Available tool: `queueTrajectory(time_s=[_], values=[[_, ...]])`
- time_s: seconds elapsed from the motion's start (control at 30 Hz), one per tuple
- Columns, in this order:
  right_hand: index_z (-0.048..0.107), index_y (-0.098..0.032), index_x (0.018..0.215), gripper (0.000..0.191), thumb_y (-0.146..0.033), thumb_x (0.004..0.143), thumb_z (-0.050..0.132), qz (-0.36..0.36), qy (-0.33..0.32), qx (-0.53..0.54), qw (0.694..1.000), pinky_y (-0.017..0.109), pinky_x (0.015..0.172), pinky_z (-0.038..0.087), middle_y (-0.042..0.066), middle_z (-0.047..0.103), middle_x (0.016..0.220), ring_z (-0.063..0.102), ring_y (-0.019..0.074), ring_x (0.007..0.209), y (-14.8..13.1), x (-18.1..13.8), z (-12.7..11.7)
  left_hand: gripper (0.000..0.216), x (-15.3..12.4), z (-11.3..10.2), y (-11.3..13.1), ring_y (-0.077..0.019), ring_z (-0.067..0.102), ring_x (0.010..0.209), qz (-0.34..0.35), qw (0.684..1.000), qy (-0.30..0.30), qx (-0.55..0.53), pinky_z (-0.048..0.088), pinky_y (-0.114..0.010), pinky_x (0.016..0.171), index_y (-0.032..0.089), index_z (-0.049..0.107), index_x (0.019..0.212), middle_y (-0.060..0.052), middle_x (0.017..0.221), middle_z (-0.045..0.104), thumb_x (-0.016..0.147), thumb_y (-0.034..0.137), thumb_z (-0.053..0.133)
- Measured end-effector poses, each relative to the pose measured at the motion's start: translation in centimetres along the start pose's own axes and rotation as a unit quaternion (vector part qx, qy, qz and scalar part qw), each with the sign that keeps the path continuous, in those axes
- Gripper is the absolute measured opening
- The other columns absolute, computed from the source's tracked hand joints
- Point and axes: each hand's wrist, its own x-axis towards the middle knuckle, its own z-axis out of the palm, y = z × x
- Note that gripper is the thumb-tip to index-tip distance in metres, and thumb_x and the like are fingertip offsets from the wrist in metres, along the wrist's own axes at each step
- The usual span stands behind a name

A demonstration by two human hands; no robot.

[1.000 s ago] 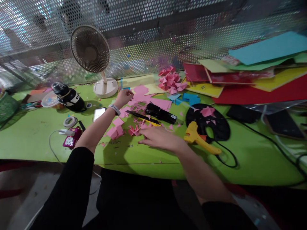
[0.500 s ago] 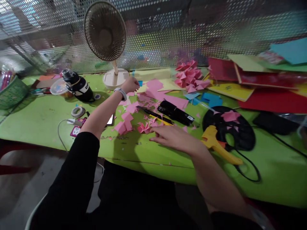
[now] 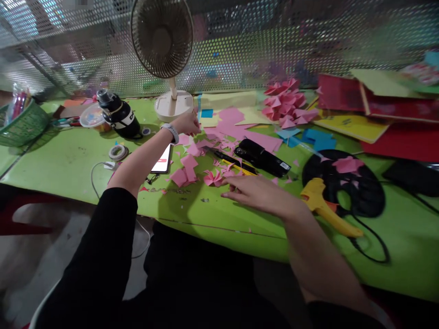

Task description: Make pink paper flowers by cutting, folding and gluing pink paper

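My left hand [image 3: 187,123], with a pale watch on its wrist, is over the pink paper scraps in front of the fan. Its fingers are curled together, and what they hold, if anything, is hidden. A small blue paper piece [image 3: 207,113] lies just beyond, apart from the fingertips. My right hand [image 3: 254,189] rests low over the table, fingers stretched and thumb apart. Its fingertips come close to a small folded pink paper flower [image 3: 213,178]; contact cannot be made out. Folded pink paper pieces [image 3: 185,171], a cutter knife [image 3: 236,164] and a black stapler [image 3: 262,157] lie around the hands.
A fan [image 3: 173,105], black bottle [image 3: 120,116] and tape roll [image 3: 118,151] stand left; a phone [image 3: 161,162] lies by my left forearm. Rightward are a pink paper-flower cluster [image 3: 284,103], yellow glue gun [image 3: 325,208] with cord, black cushion-like pad [image 3: 370,196] and red folders [image 3: 398,141].
The view has shifted, so the table things appear further right. My left hand has drawn back from the blue paper piece, towards me and left. My right hand stays by the pink flower.
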Motion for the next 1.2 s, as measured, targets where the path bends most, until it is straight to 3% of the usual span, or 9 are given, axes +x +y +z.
queueTrajectory(time_s=[0.13, 0.3, 0.47, 0.6, 0.73, 0.8, 0.9, 1.03, 1.2], values=[[0.067, -0.024, 0.116, 0.033, -0.047, 0.097, 0.05, 0.012, 0.008, 0.003, 1.0, 0.032, 0.07, 0.046, 0.008, 0.074, 0.105, 0.069, 0.025, 0.091, -0.2, -0.2, -0.7, 0.018, -2.2, -0.3, -0.2, -0.0169, 0.062, 0.065, -0.013, 0.995, -0.082, 0.054, 0.047, -0.03, 0.07, 0.01, 0.072, 0.069, -0.007, 0.062, 0.065, 0.071, 0.026, 0.079], [0.067, -0.023, 0.111, 0.031, -0.042, 0.099, 0.046, 0.042, 0.05, -0.024, 0.998, 0.031, 0.064, 0.042, 0.008, 0.074, 0.1, 0.068, 0.0241, 0.084, -1.1, 0.3, -1.0, 0.023, -5.4, 0.0, -0.9, -0.0153, 0.059, 0.061, -0.016, 0.988, -0.117, 0.102, 0.04, -0.027, 0.062, 0.016, 0.07, 0.061, -0.004, 0.061, 0.065, 0.063, 0.036, 0.083], [0.068, -0.02, 0.113, 0.032, -0.038, 0.099, 0.046, 0.086, 0.071, -0.088, 0.99, 0.034, 0.064, 0.043, 0.011, 0.074, 0.108, 0.069, 0.029, 0.093, -1.4, 1.2, -0.5, 0.025, -7.5, 1.3, -1.9, -0.0161, 0.057, 0.063, -0.015, 0.984, -0.078, 0.16, 0.036, -0.029, 0.061, 0.016, 0.069, 0.066, -0.005, 0.066, 0.067, 0.062, 0.038, 0.081], [0.069, -0.02, 0.113, 0.033, -0.036, 0.1, 0.042, 0.089, 0.084, -0.093, 0.988, 0.034, 0.063, 0.043, 0.011, 0.075, 0.1, 0.068, 0.0263, 0.087, -1.4, 1.7, -0.3, 0.028, -8.1, 2.0, -2.5, -0.0167, 0.06, 0.071, -0.004, 0.987, -0.079, 0.139, 0.039, -0.027, 0.063, 0.015, 0.069, 0.083, -0.007, 0.082, 0.071, 0.068, 0.038, 0.076], [0.07, -0.018, 0.107, 0.032, -0.035, 0.1, 0.043, 0.099, 0.097, -0.094, 0.986, 0.033, 0.061, 0.041, 0.012, 0.075, 0.099, 0.068, 0.0255, 0.084, -1.3, 2.0, -0.2, 0.049, -9.4, 2.3, -2.2, -0.0204, 0.06, 0.084, 0.045, 0.982, 0.028, 0.182, 0.041, -0.029, 0.067, 0.013, 0.065, 0.107, -0.013, 0.106, 0.068, 0.073, 0.048, 0.07], [0.07, -0.019, 0.107, 0.031, -0.035, 0.099, 0.044, 0.099, 0.102, -0.09, 0.986, 0.032, 0.06, 0.04, 0.011, 0.075, 0.102, 0.068, 0.0254, 0.085, -1.1, 2.0, -0.2, 0.051, -10.4, 2.8, -2.0, -0.0214, 0.059, 0.083, 0.06, 0.976, 0.027, 0.208, 0.041, -0.03, 0.068, 0.013, 0.065, 0.106, -0.013, 0.104, 0.067, 0.074, 0.053, 0.069], [0.071, -0.02, 0.106, 0.031, -0.038, 0.099, 0.046, 0.093, 0.132, -0.071, 0.984, 0.032, 0.061, 0.041, 0.01, 0.076, 0.102, 0.068, 0.0251, 0.086, -0.6, 1.7, -0.5, 0.047, -11.6, 4.1, -2.1, -0.0205, 0.057, 0.077, 0.07, 0.979, -0.045, 0.187, 0.04, -0.031, 0.066, 0.015, 0.066, 0.093, -0.01, 0.093, 0.065, 0.066, 0.053, 0.076], [0.072, -0.022, 0.109, 0.031, -0.042, 0.095, 0.052, 0.104, 0.196, -0.026, 0.975, 0.033, 0.064, 0.044, 0.009, 0.077, 0.092, 0.069, 0.0241, 0.078, 0.2, 0.9, -1.7, 0.035, -11.9, 5.6, -3.2, -0.0156, 0.05, 0.061, 0.075, 0.995, -0.03, 0.066, 0.036, -0.03, 0.06, 0.018, 0.062, 0.068, -0.005, 0.07, 0.06, 0.057, 0.042, 0.086], [0.074, -0.023, 0.106, 0.032, -0.046, 0.093, 0.055, 0.129, 0.252, 0.021, 0.959, 0.034, 0.065, 0.049, 0.009, 0.076, 0.089, 0.069, 0.0243, 0.076, 1.4, -0.1, -3.0, 0.021, -11.7, 4.9, -3.4, -0.0146, 0.056, 0.062, 0.101, 0.993, -0.028, -0.049, 0.043, -0.028, 0.061, 0.018, 0.065, 0.071, -0.004, 0.07, 0.066, 0.063, 0.026, 0.082]])
